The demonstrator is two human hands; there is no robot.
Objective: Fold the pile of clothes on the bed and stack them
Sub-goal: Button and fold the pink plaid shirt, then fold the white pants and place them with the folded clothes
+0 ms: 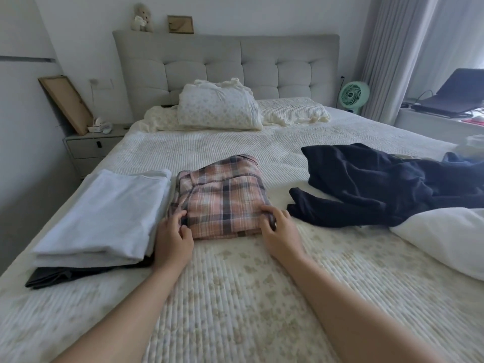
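As both hands are closing on the near corners of a folded plaid shirt [222,195], a person is working through laundry on a quilted bed [235,297]. The left hand [171,237] is curling its fingers [180,214] round the shirt's near left corner, thumb underneath; the right hand [281,230] is pinching the near right corner, fingertips [267,210] tucked over the edge. The shirt is lying at the middle of the bed, just right of a stack [104,218] in which a folded white garment is sitting on a darker one.

The next move is probably lifting the shirt onto that stack. The risk lies in the grip: with only the two near corners held, the far layers could be sagging open and the fold coming undone in the air. A careless landing might also be nudging the white garment askew, since the stack is sitting close to the bed's left edge.

Still unfolded, a heap of dark clothes [379,184] is sprawling to the right of the shirt, one sleeve reaching almost to the right hand. Beyond the shirt, a pillow [217,108] is resting against the headboard [225,64].

No basket or bin is showing; a pale object at the far right edge is too cropped to identify.
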